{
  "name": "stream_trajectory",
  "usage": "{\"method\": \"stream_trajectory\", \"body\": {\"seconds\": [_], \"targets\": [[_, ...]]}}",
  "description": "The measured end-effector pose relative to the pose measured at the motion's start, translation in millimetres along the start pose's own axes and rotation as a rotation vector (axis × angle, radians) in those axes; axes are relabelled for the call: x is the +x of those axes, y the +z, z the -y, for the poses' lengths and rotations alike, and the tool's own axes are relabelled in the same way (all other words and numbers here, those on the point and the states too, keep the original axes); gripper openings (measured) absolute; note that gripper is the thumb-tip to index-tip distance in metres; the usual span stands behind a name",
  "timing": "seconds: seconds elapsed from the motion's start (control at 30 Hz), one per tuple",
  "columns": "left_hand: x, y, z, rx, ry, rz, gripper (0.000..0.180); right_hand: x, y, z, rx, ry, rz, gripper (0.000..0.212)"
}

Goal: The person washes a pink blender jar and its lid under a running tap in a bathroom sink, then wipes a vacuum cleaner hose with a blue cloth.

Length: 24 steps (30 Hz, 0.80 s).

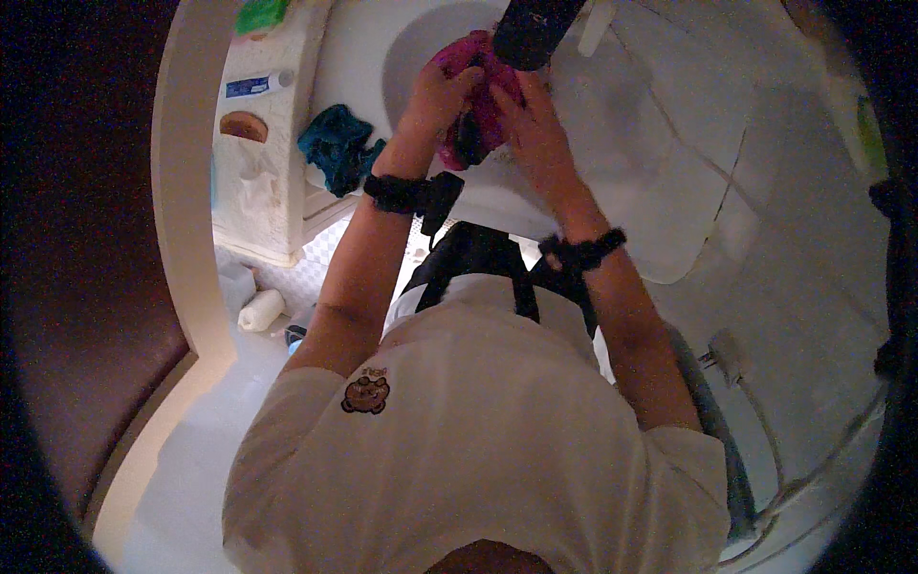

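Note:
Over the pale washbasin (pixel 403 50), a bunched pink and black cloth (pixel 488 107) is gripped in both hands. My left hand (pixel 438 96) closes on its left side, with the thumb lying across the top. On the other side my right hand (pixel 534 122) has its fingers bent against the fabric; the fingertips are partly hidden. A crumpled teal cloth (pixel 337 145) lies on the basin's left edge, beside my left wrist. Black bands circle both wrists, and the left one carries a small black box (pixel 441 203).
A dark block-shaped object (pixel 537 31) juts in above the cloth, close to my right hand. Left, a ledge holds a tube (pixel 258 85), a brown oval item (pixel 244 125) and something green (pixel 260 14). A shower head (pixel 724 352) with a hose is at right.

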State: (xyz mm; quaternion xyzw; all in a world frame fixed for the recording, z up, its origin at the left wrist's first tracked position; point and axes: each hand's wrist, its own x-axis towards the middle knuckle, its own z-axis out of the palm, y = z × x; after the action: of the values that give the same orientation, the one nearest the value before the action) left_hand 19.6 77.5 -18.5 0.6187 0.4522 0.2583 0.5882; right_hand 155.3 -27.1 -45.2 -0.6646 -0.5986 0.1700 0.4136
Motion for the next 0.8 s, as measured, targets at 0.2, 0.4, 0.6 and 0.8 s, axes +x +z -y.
{"method": "stream_trajectory", "body": {"seconds": [0.2,0.4,0.6,0.8], "targets": [[-15,-13,2,0.231,-0.304,0.004,0.025,-22,-3,29,-0.101,-0.033,0.008,0.055],[-34,-23,25,0.008,0.068,0.082,0.009,0,-1,35,-0.146,-0.192,0.080,0.057],[-29,-29,47,-1.093,-0.541,-0.044,0.008,-26,-8,10,0.102,0.074,0.038,0.047],[-43,-16,55,-1.202,-0.674,-0.169,0.011,10,15,-15,0.386,0.309,0.008,0.045]]}}
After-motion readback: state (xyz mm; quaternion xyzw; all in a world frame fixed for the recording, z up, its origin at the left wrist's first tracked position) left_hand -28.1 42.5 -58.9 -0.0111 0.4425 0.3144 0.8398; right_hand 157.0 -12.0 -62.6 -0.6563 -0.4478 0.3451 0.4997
